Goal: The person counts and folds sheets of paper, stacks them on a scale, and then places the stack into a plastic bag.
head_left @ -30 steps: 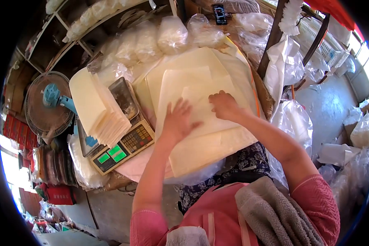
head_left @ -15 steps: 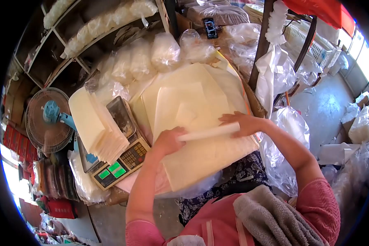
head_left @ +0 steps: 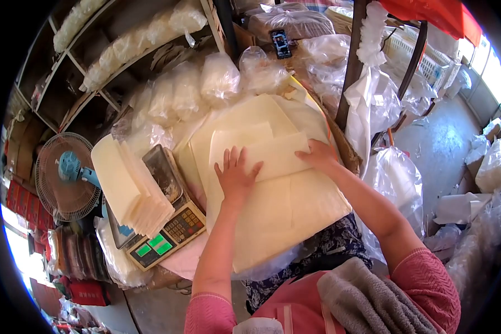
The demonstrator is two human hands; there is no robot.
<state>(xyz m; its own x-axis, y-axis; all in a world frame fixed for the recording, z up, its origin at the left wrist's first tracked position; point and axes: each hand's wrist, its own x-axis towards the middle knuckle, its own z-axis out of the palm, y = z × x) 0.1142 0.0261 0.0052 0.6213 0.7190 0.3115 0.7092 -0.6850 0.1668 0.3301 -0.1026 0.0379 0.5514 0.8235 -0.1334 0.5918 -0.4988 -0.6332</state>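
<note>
Large cream sheets (head_left: 295, 217) lie stacked on the work surface before me. Across their upper part is a folded cream piece (head_left: 281, 155) with a straight lower edge. My left hand (head_left: 237, 175) rests on the left part of this fold, its fingers spread and holding nothing. At the fold's right end lies my right hand (head_left: 319, 155), fingers apart and its fingertips on the sheet. To the left, a thick stack of folded cream sheets (head_left: 131, 186) sits on a scale (head_left: 172, 228) with green displays.
Filled clear bags (head_left: 220, 78) line the back of the surface. A fan (head_left: 67, 175) stands at the left. Behind are a phone (head_left: 280, 44) and a dark post (head_left: 353, 72). A large clear bag (head_left: 395, 183) hangs at the right.
The narrow rolled strip between my hands now lies as a wider flat fold, farther up the sheets. My left hand has moved up and spread its fingers. My right hand has also moved up slightly.
</note>
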